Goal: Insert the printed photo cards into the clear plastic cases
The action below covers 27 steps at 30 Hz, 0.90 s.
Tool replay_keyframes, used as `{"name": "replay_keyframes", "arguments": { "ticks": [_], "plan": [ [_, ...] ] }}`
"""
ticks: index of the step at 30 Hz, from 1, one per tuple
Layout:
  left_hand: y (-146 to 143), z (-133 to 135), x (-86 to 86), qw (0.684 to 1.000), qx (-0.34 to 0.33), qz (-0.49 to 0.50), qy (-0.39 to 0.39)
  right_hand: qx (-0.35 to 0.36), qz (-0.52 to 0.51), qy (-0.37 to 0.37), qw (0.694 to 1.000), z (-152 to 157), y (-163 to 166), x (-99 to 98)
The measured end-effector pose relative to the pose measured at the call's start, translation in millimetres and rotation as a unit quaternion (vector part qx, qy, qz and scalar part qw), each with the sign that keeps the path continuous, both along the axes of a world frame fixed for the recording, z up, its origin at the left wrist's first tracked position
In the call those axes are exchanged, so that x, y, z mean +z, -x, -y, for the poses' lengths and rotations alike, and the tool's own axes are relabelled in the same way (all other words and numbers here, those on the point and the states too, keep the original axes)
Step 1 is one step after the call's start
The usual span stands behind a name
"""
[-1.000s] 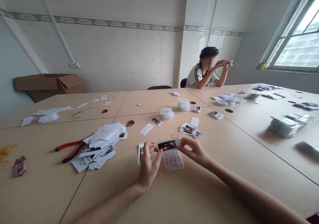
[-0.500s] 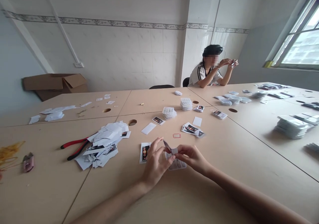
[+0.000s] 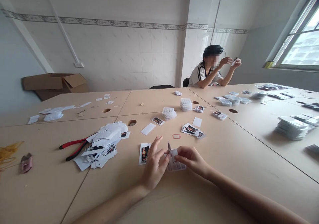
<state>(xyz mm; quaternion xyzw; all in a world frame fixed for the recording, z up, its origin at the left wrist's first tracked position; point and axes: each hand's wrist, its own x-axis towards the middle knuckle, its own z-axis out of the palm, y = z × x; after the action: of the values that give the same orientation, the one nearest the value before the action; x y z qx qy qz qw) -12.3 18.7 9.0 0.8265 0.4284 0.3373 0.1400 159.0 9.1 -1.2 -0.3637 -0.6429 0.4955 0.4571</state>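
My left hand (image 3: 155,164) and my right hand (image 3: 190,159) meet low in the middle of the beige table (image 3: 119,197). Between their fingertips stands a small folded printed card (image 3: 169,148), white with a dark picture, held upright. Part of it is hidden by my fingers. Under it lies a clear plastic blister tray (image 3: 176,165), partly covered by my right fingers. Left of my left hand, a printed white card (image 3: 144,153) lies flat on the table.
Red-handled pliers (image 3: 74,147) and a heap of white card offcuts (image 3: 102,147) lie to my left. Stacked blister trays (image 3: 186,104) and printed cards stand ahead. Larger white stacks (image 3: 291,127) sit at right. A seated co-worker (image 3: 209,68) handles a small item across the table.
The printed card has gone from lying flat between my hands to folded and upright. My hands have drawn closer together over the blister tray.
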Motion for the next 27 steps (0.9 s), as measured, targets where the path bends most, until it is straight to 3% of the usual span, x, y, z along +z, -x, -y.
{"name": "replay_keyframes", "arguments": {
  "ticks": [9,27],
  "plan": [
    [0.1,-0.5,-3.0,0.999,0.023,0.014,-0.042,-0.019,-0.077,0.05,0.996,-1.3,0.1,-0.2],
    [0.6,0.6,-2.0,0.998,0.02,0.051,-0.034,-0.09,-0.084,0.005,0.992,1.7,2.3,5.2]
  ]
}}
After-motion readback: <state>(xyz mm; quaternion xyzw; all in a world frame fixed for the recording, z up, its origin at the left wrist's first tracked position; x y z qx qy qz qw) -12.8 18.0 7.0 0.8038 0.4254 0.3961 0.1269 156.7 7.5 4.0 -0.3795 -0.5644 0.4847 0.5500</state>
